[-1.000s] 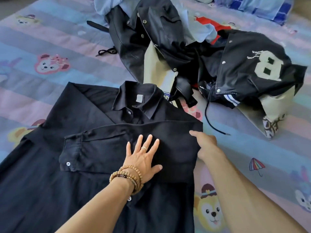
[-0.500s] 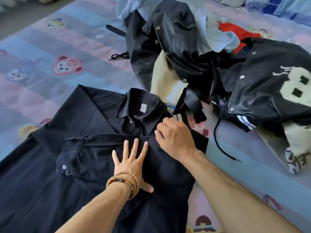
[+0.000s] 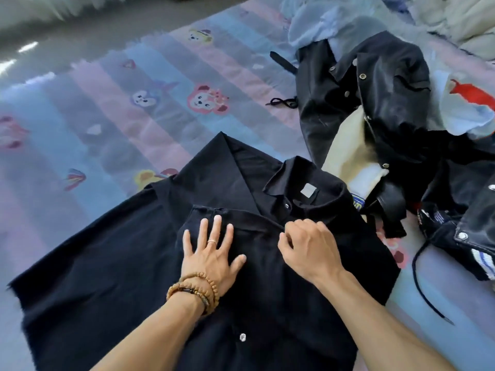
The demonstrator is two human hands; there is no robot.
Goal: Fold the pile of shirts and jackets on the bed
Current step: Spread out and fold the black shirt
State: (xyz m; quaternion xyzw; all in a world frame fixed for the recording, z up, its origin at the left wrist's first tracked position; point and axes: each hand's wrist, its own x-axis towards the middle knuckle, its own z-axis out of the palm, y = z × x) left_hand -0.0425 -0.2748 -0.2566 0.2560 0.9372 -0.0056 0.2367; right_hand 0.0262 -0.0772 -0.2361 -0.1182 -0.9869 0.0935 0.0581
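black shirt (image 3: 112, 263) lies spread on striped cartoon bedsheet (image 3: 93, 103), collar twd 1 o'clock. left hand (image 3: 211, 253) flat, fingers splayed, pressing folded sleeve (image 3: 241, 218). right hand (image 3: 308, 245) curled, pinching sleeve edge just below collar. pile of jackets & shirts (image 3: 388, 103) heaped at 2 o'clock.

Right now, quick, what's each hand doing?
Left hand: open, fingers spread, pressing flat on the black shirt.
Right hand: fingers curled, pinching the shirt's folded sleeve edge.
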